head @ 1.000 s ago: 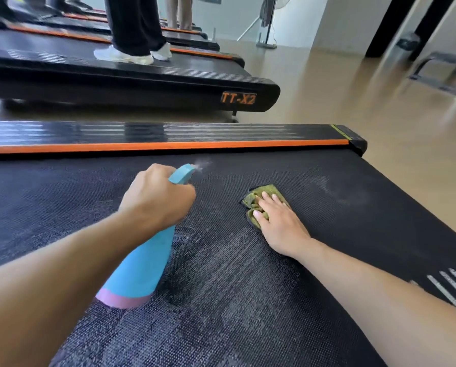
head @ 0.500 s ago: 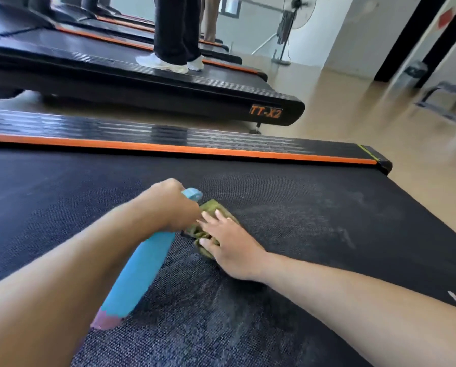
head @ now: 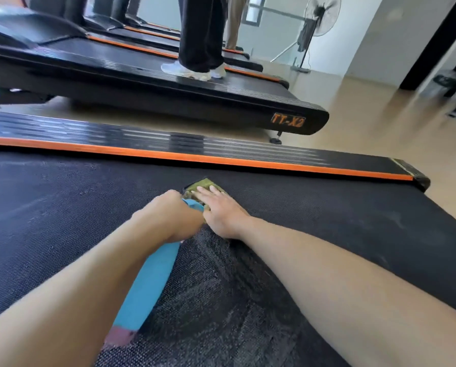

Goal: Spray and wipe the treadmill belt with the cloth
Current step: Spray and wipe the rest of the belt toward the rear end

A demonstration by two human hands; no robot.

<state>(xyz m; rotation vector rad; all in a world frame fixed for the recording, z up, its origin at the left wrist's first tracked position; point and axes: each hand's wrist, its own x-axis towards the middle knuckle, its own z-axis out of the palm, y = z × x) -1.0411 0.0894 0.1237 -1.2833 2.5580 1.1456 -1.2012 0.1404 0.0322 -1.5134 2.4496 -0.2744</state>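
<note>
1. Cloth (head: 204, 185): a small olive-green rag, folded or bunched, lying on the treadmill belt (head: 327, 221) near the far orange-edged side rail (head: 221, 152). The right hand (head: 222, 214) presses it flat with straight fingers, palm down, not curled round it.
2. Handling, as a judgement: the rag looks soft, light and limp, so it should bunch or roll under sideways drag on the textured belt. A flat palm spread over its middle, with the fingertips on the leading edge, seems the best hold for wiping.
3. Left hand (head: 168, 221) is clenched round the neck of a blue spray bottle (head: 150, 284), which slants back toward the person, its pinkish base low over the belt. The nozzle end sits just beside the cloth and right hand. The trigger finger is hidden, so I cannot tell whether it is squeezing.
4. Bottle, as a judgement: rigid plastic, smooth, possibly slick if wet; the neck under the trigger is the sensible place to hold it.
5. Belt shows paler, streaked patches near the forearms, likely damp from spray.
6. Beyond the rail, a person (head: 200, 35) stands on a neighbouring treadmill (head: 248, 102).
</note>
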